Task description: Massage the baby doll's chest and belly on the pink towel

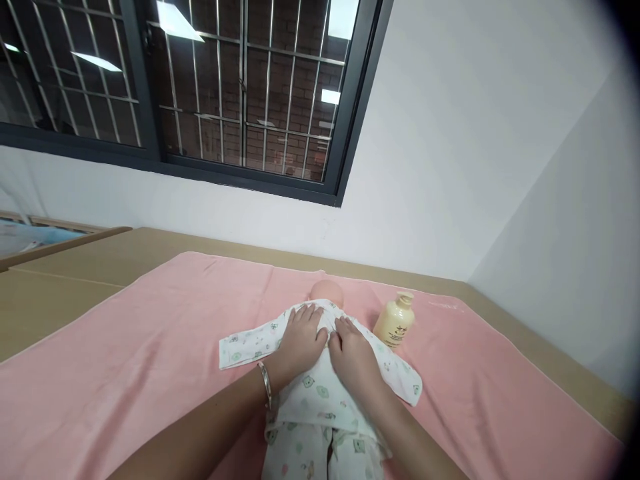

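A baby doll lies stretched out on a pink blanket [150, 347], its smooth round head [327, 292] toward the wall. It wears a white printed long-sleeved top [323, 395] and matching trousers [300, 457], with both sleeves spread outward. My left hand [301, 338], with a bracelet at the wrist, rests flat on the upper left of the top. On the upper right, my right hand [353, 350] also lies flat, its fingers near the shoulder. The thumbs point toward each other at the middle. Neither hand grips anything. The doll's face cannot be made out.
A pale yellow pump bottle [395, 323] stands on the blanket beside the right sleeve. The wooden tabletop [75, 273] borders the blanket, against a white wall [425, 167] with a barred window [250, 87]. At far left is a wooden-edged bed with blue fabric [37, 237].
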Demonstrator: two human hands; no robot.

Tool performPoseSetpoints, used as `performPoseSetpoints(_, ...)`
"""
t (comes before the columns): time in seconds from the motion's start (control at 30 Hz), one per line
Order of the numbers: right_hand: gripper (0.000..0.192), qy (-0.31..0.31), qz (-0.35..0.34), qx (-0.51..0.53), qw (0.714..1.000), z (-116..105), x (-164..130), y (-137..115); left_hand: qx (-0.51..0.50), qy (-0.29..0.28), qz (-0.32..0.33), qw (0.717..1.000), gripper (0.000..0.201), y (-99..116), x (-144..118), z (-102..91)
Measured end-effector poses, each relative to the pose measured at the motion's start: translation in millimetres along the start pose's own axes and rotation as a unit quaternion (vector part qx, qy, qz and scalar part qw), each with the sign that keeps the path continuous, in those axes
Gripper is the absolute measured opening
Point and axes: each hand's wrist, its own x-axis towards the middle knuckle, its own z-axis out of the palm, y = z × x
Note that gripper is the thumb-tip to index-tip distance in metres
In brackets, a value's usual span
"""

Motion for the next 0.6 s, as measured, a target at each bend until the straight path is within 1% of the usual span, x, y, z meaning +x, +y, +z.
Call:
performPoseSetpoints(0.1,0.048,-0.019,0.004,0.032,0.999,5.0,9.3,13.5,0.061,0.004,0.022,0.998,0.034,11.0,-3.4,-5.3)
performPoseSetpoints(0.17,0.048,-0.024,-0.003,0.050,0.998,7.0,15.1,22.0,0.098,0.004,0.029,0.995,0.030,18.7,-7.1,-7.7)
performPoseSetpoints(0.23,0.047,-0.024,-0.008,0.054,0.998,8.0,18.6,27.6,0.109,0.010,0.032,0.993,0.029,23.7,-10.3,-8.2)
performPoseSetpoints(0.3,0.048,-0.021,-0.004,0.043,0.999,8.2,19.2,28.9,0.095,0.020,0.029,0.995,0.027,24.8,-11.7,-6.9)
performPoseSetpoints(0.37,0.049,-0.025,0.002,0.028,0.999,7.4,17.2,25.3,0.074,0.031,0.017,0.997,0.028,22.2,-10.8,-4.1)
performPoseSetpoints(0.43,0.049,-0.025,0.011,0.017,0.999,5.5,13.0,17.5,0.057,0.036,-0.001,0.998,0.034,16.8,-8.1,-1.0)
performPoseSetpoints(0.5,0.045,-0.016,0.016,-0.003,1.000,2.7,7.8,7.1,0.040,0.030,-0.015,0.999,0.042,10.0,-4.4,1.3)
performPoseSetpoints(0.6,0.040,-0.002,0.010,-0.040,0.999,-2.3,1.0,-6.8,0.007,0.013,-0.010,1.000,0.040,0.1,1.6,2.1)
